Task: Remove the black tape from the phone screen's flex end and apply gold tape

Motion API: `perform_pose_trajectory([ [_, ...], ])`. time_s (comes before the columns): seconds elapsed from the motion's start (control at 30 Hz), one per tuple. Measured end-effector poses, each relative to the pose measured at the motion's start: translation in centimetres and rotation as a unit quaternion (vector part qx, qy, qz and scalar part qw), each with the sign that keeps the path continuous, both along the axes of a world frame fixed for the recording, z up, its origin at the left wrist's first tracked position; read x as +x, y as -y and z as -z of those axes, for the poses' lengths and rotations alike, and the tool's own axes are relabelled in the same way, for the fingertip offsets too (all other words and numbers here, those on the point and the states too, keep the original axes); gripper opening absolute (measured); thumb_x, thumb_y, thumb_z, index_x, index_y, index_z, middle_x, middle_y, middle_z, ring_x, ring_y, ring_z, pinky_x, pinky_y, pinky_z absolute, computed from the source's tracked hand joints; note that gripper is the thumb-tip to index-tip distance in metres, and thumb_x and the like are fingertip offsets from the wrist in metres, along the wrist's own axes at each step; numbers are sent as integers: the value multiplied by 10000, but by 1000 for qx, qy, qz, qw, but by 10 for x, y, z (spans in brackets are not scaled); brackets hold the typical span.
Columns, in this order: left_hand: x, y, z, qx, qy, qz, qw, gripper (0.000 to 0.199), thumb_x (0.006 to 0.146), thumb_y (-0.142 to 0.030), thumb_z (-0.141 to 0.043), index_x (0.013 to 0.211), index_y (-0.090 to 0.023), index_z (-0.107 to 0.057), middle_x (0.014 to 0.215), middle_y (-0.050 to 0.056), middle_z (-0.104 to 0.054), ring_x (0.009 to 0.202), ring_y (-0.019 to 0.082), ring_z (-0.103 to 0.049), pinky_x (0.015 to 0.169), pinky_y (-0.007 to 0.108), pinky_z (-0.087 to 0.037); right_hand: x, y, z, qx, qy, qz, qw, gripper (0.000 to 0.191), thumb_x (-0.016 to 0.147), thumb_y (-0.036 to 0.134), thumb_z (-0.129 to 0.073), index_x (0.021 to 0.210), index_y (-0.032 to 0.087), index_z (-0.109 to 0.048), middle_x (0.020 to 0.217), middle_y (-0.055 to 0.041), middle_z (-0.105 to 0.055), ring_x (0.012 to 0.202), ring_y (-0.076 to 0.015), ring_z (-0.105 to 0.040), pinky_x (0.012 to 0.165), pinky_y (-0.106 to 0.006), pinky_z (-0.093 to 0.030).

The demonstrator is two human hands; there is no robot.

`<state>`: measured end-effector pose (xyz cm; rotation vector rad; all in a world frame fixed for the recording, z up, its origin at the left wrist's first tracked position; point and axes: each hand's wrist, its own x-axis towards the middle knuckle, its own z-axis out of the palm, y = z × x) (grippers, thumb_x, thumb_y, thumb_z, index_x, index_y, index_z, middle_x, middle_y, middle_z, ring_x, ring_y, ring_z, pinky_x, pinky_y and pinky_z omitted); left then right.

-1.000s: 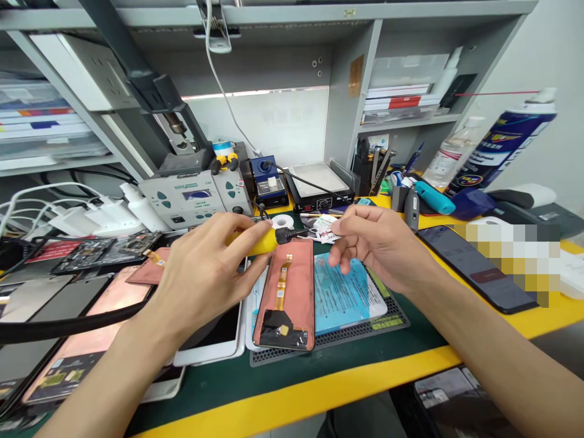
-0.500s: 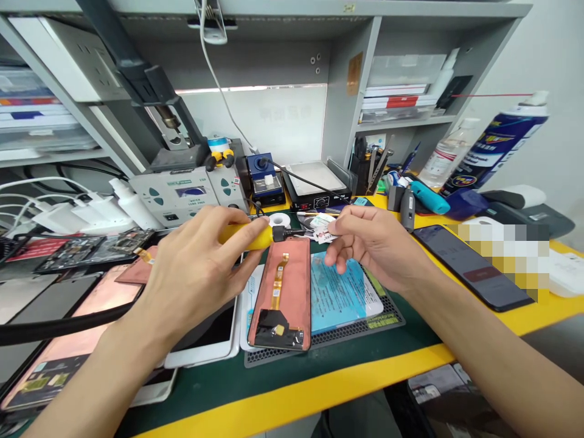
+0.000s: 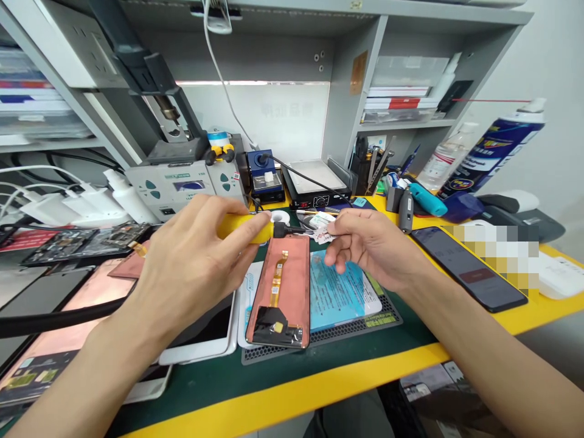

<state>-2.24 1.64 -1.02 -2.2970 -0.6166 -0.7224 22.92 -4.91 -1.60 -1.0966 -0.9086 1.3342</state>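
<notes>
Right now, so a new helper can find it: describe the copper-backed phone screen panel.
On the green bench top, below the left hand and right hand, find the black perforated mat. The phone screen panel lies there, just under the yellow tool handle. Its copper back shows a gold ribbon cable ending at a black patch, beside a blue printed sheet.

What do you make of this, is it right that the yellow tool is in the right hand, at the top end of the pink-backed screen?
No, the hand is wrong. The head view shows the yellow tool in the left hand, not the right hand. It is at the top end of the pink-backed screen, as you said.
</notes>
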Motion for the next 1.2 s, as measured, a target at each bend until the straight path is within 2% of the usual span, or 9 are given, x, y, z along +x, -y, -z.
perform_pose_trajectory([
  [0.33,4,-1,-3,49,19,27,998,347,859,-208,-698,1188,-229,-590,1078,131,-671,889,278,-587,667,374,-520,-2,0,0,-11,-3,-6,1000,142,732,134,-697,644,159,-588,527,-32,-652,455,-170,-669,386,-205,-529],
  [0.67,4,-3,-3,67,25,46,996,298,852,-179,-671,1147,-209,-644,1065,152,-666,873,299,-567,684,433,-544,-1,-1,2,-17,5,-10,1000,106,718,158,-710,678,150,-613,528,-30,-660,463,-165,-672,395,-196,-533],
  [0.9,2,-1,-4,54,6,34,998,290,892,-175,-616,1181,-207,-622,1115,150,-625,935,277,-542,755,446,-561,-2,-2,2,-22,13,-13,1000,93,726,168,-705,688,149,-622,540,-51,-679,465,-167,-669,402,-201,-533],
  [1.2,2,0,-7,52,8,47,998,304,860,-158,-670,1161,-184,-637,1134,174,-617,986,299,-553,802,481,-563,-3,-1,2,-25,13,-15,999,133,730,152,-701,653,168,-593,518,-44,-673,471,-168,-673,402,-192,-530],
])
